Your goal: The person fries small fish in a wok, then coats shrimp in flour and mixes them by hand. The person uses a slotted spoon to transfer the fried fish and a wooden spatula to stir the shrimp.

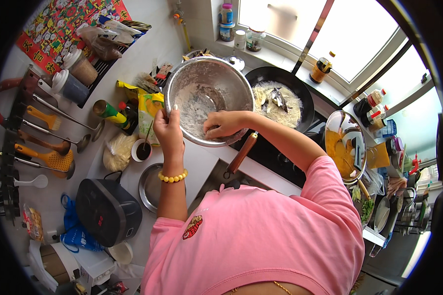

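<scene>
My left hand (170, 129) grips the near left rim of a stainless steel mixing bowl (241, 83), thumb over the edge. The bowl is tilted towards me, and white flour-like powder (195, 107) coats its bottom and wall. Inside the bowl, my right hand (221, 123) has curled fingers against the powder; whether they pinch anything is hidden. Just right of the bowl, a black wok (306, 96) sits on the stove, with dark and pale pieces of food (278, 99) in foaming oil. A wooden handle (241, 155) points from the wok's side towards me.
On the left counter are a small bowl of dark sauce (143, 150), a metal plate (149, 184) and a black rice cooker (109, 212). Kitchen utensils (55, 158) hang on the left wall. A glass lid (345, 147) stands right of the stove; bottles and jars line the windowsill.
</scene>
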`<state>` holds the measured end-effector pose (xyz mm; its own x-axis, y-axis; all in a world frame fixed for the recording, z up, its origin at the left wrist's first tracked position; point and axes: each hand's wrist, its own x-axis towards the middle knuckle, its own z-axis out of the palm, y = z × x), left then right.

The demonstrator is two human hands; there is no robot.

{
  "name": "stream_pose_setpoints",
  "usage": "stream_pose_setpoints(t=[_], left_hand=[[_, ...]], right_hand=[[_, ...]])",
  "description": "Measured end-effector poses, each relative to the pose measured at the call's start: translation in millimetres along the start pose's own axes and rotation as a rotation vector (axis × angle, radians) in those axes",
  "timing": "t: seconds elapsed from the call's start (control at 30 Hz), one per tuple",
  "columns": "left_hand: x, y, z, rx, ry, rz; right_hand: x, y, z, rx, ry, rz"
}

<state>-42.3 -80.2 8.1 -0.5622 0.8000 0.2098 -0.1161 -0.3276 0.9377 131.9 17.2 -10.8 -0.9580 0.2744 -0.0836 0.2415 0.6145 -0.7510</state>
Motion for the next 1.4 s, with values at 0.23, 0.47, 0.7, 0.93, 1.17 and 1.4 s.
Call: stream_pose_setpoints(t=[0.23,0.47,0.7,0.93,1.17,1.4], left_hand=[[15,-8,38,0.090,0.011,0.108],[40,-40,85,0.148,0.038,0.172],[49,-66,115,0.220,0.028,0.194],[46,-71,126,0.264,0.006,0.199],[46,-68,125,0.182,-0.009,0.190],[45,-57,117,0.178,-0.003,0.238]], right_hand=[[8,35,-41,0.014,-0.183,0.110],[-12,77,-87,-0.096,-0.166,0.203],[-59,54,-121,-0.545,-0.049,0.479],[-99,54,-140,-0.781,0.047,0.601],[-62,89,-117,-0.634,0.164,0.272],[-42,60,-98,-0.589,-0.011,0.426]])
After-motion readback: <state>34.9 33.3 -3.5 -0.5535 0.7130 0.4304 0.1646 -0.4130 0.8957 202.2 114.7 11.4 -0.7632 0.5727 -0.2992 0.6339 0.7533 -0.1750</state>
